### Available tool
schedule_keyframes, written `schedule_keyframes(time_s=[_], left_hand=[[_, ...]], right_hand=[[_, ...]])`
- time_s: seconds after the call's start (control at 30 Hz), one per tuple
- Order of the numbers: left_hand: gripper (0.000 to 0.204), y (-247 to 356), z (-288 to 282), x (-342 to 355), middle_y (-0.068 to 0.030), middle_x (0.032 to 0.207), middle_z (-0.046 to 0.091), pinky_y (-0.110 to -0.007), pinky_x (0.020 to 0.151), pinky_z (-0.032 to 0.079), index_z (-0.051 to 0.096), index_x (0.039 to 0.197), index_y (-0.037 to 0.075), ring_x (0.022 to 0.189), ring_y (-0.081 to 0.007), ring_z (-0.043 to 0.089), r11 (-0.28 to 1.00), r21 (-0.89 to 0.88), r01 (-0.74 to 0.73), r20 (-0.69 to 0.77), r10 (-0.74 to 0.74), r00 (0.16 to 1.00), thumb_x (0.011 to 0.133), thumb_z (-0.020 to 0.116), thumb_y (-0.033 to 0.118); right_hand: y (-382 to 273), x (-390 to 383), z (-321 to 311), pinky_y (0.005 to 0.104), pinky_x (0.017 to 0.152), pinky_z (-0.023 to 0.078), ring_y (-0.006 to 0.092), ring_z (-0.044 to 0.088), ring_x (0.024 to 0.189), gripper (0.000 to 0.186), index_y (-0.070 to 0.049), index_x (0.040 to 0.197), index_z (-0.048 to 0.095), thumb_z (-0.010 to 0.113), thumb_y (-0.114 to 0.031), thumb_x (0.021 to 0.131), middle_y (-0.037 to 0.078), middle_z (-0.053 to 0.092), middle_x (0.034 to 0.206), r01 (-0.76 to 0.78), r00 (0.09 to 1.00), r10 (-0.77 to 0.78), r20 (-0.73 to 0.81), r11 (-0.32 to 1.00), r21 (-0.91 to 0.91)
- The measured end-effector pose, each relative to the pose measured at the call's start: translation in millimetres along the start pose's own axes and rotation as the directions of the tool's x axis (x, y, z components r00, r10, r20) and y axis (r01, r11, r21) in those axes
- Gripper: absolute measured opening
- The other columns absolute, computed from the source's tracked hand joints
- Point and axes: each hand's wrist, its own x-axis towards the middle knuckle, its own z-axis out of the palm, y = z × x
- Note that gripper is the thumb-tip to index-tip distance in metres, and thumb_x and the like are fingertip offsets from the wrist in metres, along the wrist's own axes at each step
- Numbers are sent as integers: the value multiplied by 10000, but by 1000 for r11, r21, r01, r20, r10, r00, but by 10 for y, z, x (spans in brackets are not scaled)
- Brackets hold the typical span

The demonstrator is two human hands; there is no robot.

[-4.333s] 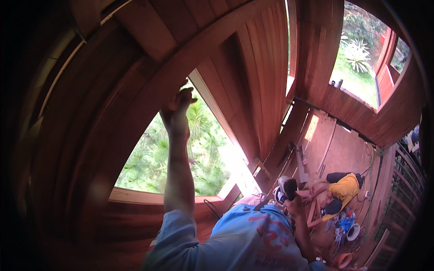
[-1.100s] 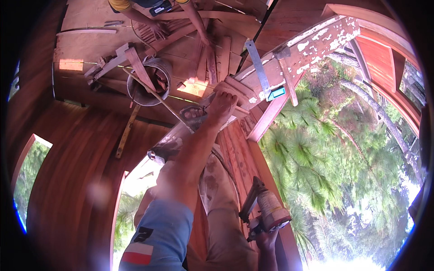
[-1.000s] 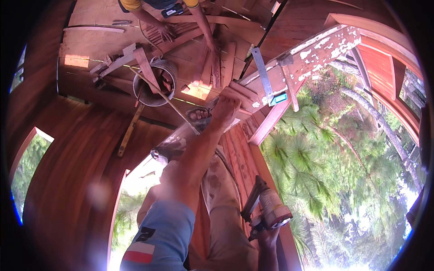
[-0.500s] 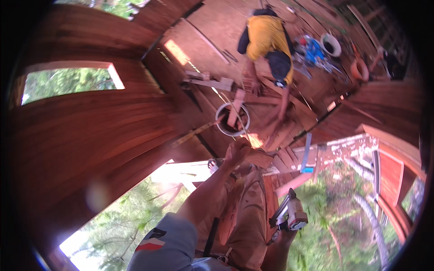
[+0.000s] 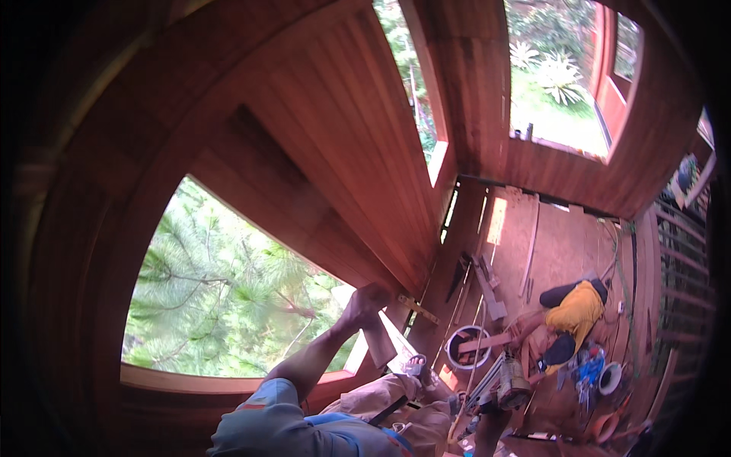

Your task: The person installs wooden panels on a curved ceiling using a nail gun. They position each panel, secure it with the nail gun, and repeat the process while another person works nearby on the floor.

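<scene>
Left hand: fingers closed on the upper end of a short board; hand (image 5: 368,300) in front of the window opening's right corner, contact with frame can't be told.
Short board (image 5: 379,346): hangs tilted below that hand, just beside the right end of the window opening (image 5: 228,282).
Right hand: (image 5: 493,420) holding the nail gun (image 5: 514,387), fingers mostly hidden; gun held low, right of the person's legs.
Bucket (image 5: 451,349): on the floor (image 5: 560,236), near its window-wall edge, wood offcuts inside, one sticking out.
Co-worker (image 5: 585,306): yellow top, bent low toward the floor's railing-side edge, blue items (image 5: 590,367) beside.
</scene>
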Motion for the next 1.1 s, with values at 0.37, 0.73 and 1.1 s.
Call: schedule_keyframes(time_s=[0.37, 0.73, 1.1], left_hand=[[392, 1420, -2273, -2042, -76, 843, 612, -187, 347, 301, 505, 1292, 41, 394, -36, 427, 876, -58, -478, -892, 169, 419, 1026, 466, 326], [364, 1071, -2694, -3812, -147, 869, 640, -225, 367, 451, 548, 1082, 20, 393, -124, 497, 786, 94, -611, -980, 180, 82, 1026, 457, 368], [233, 1079, -2748, -3896, -76, 683, 630, -238, 300, 409, 580, 1040, 56, 345, -122, 483, 730, 37, -682, -999, 11, -42, 1003, 536, 282]], right_hand=[[-1699, 336, 1538, 427, 768, 482, 262, 590, 887, 561, -8, 1165, 472, 704, -419, 861, 151, 568, 1000, 654, 627, -404, 666, 738, -169], [-3062, -480, 2294, 407, 732, 531, 275, 655, 771, 210, -38, 865, 661, 644, -246, 890, 110, 658, 839, 793, 103, -398, 912, 586, 167], [-3476, -1081, 2886, 367, 752, 562, 316, 704, 867, 711, -44, 1355, 447, 770, -128, 728, 179, 691, 954, 585, -207, -524, 826, 611, 534]])
